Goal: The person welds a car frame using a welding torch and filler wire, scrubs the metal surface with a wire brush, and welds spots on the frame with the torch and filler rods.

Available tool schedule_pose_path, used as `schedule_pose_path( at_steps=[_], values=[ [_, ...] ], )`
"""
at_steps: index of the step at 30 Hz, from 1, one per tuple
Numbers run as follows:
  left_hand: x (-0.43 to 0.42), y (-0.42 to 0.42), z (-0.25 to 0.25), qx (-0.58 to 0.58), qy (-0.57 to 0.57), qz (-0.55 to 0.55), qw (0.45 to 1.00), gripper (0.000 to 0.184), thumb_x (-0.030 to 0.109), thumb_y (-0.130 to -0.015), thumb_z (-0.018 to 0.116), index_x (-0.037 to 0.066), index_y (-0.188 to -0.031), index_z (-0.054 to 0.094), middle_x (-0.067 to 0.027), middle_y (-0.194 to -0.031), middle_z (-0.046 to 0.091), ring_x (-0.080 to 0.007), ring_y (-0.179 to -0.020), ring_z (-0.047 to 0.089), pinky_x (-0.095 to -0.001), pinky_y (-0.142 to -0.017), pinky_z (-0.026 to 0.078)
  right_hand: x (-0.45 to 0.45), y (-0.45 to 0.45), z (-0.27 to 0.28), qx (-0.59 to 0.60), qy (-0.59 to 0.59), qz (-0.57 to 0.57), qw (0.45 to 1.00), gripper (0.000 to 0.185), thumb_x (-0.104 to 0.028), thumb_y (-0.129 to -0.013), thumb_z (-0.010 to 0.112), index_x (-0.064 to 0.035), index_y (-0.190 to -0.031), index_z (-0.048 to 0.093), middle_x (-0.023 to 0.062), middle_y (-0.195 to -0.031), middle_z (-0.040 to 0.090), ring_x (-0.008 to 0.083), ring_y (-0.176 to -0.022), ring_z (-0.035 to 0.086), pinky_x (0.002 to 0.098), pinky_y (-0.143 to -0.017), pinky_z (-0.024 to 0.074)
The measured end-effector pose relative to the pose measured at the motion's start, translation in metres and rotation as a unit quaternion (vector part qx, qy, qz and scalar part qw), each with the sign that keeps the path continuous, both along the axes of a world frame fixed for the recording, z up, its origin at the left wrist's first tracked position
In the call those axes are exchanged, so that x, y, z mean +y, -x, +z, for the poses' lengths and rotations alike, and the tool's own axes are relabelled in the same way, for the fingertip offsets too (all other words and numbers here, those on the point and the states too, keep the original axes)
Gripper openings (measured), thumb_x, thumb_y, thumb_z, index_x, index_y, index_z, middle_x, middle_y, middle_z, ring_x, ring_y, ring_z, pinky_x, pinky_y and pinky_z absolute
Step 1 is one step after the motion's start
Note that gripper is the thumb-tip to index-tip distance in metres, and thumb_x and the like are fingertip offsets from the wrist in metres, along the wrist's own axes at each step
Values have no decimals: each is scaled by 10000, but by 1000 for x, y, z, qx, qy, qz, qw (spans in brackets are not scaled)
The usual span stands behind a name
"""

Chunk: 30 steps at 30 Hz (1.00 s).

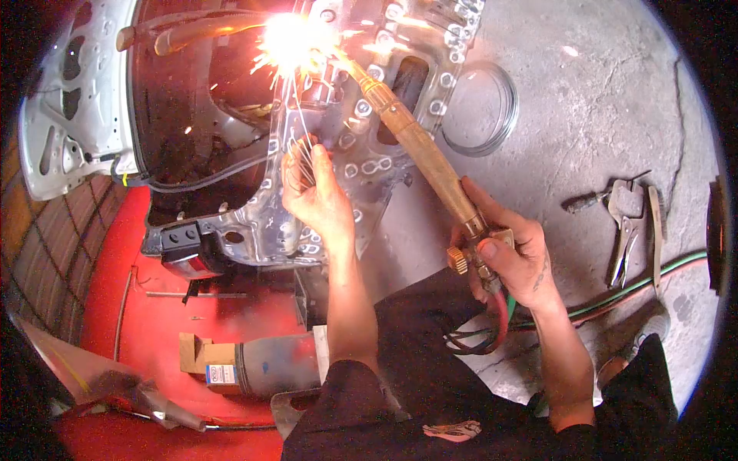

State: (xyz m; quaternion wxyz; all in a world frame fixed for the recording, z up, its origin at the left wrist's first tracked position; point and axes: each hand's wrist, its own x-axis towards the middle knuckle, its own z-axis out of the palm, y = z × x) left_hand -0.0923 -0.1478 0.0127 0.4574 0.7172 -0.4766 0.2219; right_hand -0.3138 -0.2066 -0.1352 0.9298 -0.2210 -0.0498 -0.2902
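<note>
My right hand (511, 250) is wrapped round the valve end of a brass gas torch (419, 146), with a knurled valve knob beside the fingers. The torch slants up and left, and bright flame and sparks (298, 46) burst at its tip against a bare metal car body panel (354, 146). My left hand (319, 192) is closed on thin filler wire (301, 115), pinched between thumb and fingers, with its upper end reaching into the glare. The glare hides the spot being heated. Several round spot marks dot the panel.
A wire coil (503, 115), locking pliers (626, 230) and green and red hoses (615, 300) lie on the concrete floor (600, 100). A white car door (84, 84) stands at left. On the red floor (146, 307) rests a cylindrical container (280, 365) beside a cardboard box (219, 357).
</note>
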Motion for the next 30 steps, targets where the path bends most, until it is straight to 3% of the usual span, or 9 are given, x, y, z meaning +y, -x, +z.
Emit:
schedule_pose_path(
  at_steps=[1,4,7,10,16,19,30],
  values=[
    [0,0,0,3,4,-3,1000,184,-9,-962,652,-54,-1138,684,-41,-1021,647,-99,-907,606,-237,-767,508,0,1,0,3,0,3,1000,581,-121,-939,611,24,-1481,460,84,-925,688,145,-557,619,278,-484,511],
    [-1,0,0,3,6,-6,1000,180,-6,-961,655,-54,-1132,683,-41,-1024,650,-98,-899,605,-236,-770,507,2,-3,-4,13,36,-12,999,792,-372,-956,656,39,-1546,326,162,-974,683,155,-527,629,254,-448,486],
    [1,-1,1,-8,-6,-2,1000,170,1,-963,656,-54,-1122,683,-39,-1026,653,-96,-890,605,-235,-771,505,2,-4,-6,13,33,-11,999,796,-373,-954,666,43,-1543,329,160,-970,684,155,-538,634,257,-447,490],
    [-2,0,1,0,-1,-4,1000,162,7,-964,658,-53,-1112,684,-34,-1005,650,-94,-878,603,-237,-765,503,-2,1,0,12,12,-2,1000,592,-139,-939,630,29,-1481,459,74,-919,684,132,-566,620,266,-482,506],
    [-5,0,2,-14,-6,3,1000,158,5,-961,658,-48,-1107,687,-25,-963,637,-91,-847,599,-238,-748,501,1,-2,0,6,12,-16,1000,574,-143,-945,631,34,-1467,473,75,-922,682,129,-550,616,263,-476,502],
    [-6,-2,1,-21,-5,1,1000,159,2,-961,656,-48,-1108,688,-26,-965,638,-91,-839,598,-237,-742,502,2,-5,-5,8,43,-10,999,779,-350,-961,668,33,-1547,327,145,-958,675,162,-555,634,259,-449,495],
    [-6,0,3,-18,-17,4,1000,168,17,-964,660,-43,-1118,689,-25,-968,665,-91,-853,606,-244,-756,500,5,-6,-3,6,37,-14,999,745,-305,-970,647,44,-1544,325,155,-990,674,165,-540,633,254,-449,487]
  ],
)
